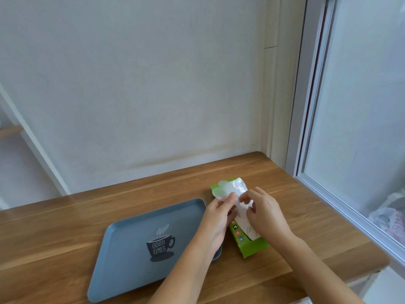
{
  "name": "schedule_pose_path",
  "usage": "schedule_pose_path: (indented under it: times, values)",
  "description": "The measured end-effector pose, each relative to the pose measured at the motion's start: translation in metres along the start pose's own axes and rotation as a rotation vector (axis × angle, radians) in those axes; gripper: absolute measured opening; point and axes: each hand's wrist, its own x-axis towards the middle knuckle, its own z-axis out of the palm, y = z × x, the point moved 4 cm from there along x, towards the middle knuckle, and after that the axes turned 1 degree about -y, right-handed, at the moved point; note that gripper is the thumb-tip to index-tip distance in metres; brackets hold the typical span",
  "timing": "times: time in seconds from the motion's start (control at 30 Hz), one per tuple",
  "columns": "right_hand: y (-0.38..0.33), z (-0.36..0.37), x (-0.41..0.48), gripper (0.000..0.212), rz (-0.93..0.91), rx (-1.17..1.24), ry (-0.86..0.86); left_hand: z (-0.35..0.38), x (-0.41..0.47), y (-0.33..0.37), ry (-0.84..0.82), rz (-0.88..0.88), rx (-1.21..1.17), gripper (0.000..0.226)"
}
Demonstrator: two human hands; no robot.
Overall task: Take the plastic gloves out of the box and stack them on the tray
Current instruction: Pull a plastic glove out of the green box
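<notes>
- Pale wall (131, 84) fills most of the view, with a frosted window (361, 106) running down the right side. There's some blurry pinkish-white stuff behind the glass, low down, and it's too fuzzy to say what it is.
- Wooden table (65, 233) sits right up against that wall, and everything else is on it.
- Blue-grey tray (122, 275) lies flat on the table toward the left, turned at a bit of an angle. It has a dark coffee cup print (160, 245) reading "GOOD TIMES". No gloves on it yet. The person's left forearm crosses over its near right corner.
- Green box (252, 246) lies flat just to the right of the tray, not quite touching it as far as can be seen. Its long side points away from the person and its near end is open.
- Right hand (266, 212) is over the middle of the box with the fingers curled. The thumb and forefinger look pinched on the white plastic there.
- Left hand (219, 216) is just beside it, over the gap between tray and box. Its fingers are bent and closed on the edge of the same plastic.
- Plastic glove (230, 189) is see-through and whitish, held between both hands above the far half of the box. Its rounded finger tips stick out past the far end.
</notes>
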Motion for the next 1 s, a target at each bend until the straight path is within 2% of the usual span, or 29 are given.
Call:
schedule_pose_path:
  times: [0.1,0.23,0.43,0.5,0.57,0.67,0.8,0.9,1.0]
  values:
    - [-0.002,0.002,-0.003,0.022,0.002,0.079,-0.086,0.002,0.000,0.002,-0.014,0.002,-0.063,0.019]
    - [0.000,0.000,-0.002,0.042,0.058,0.147,-0.146,0.004,0.000,0.002,-0.044,0.007,-0.067,0.021]
    - [0.005,-0.004,0.001,0.024,0.229,0.811,-0.230,0.002,-0.001,0.003,-0.125,0.033,0.072,0.023]
    - [0.005,-0.006,0.000,0.022,0.278,0.925,-0.247,0.001,-0.002,0.003,-0.136,0.029,0.109,0.024]
    - [0.006,-0.007,0.000,0.026,0.316,0.936,-0.264,0.001,-0.001,0.004,-0.128,0.021,0.110,0.024]
    - [0.011,-0.008,0.003,0.021,0.351,0.805,-0.231,0.004,-0.003,0.005,-0.120,0.024,0.094,0.025]
    - [0.022,-0.013,0.006,0.013,0.314,0.199,0.031,0.006,-0.006,0.003,-0.088,0.026,0.016,0.018]
    - [0.016,-0.013,0.003,0.014,0.175,-0.072,0.053,0.007,-0.006,0.000,-0.058,0.019,-0.061,0.015]
    - [0.008,-0.010,0.002,0.024,-0.038,-0.151,0.003,0.008,-0.006,0.000,-0.040,0.009,-0.100,0.015]
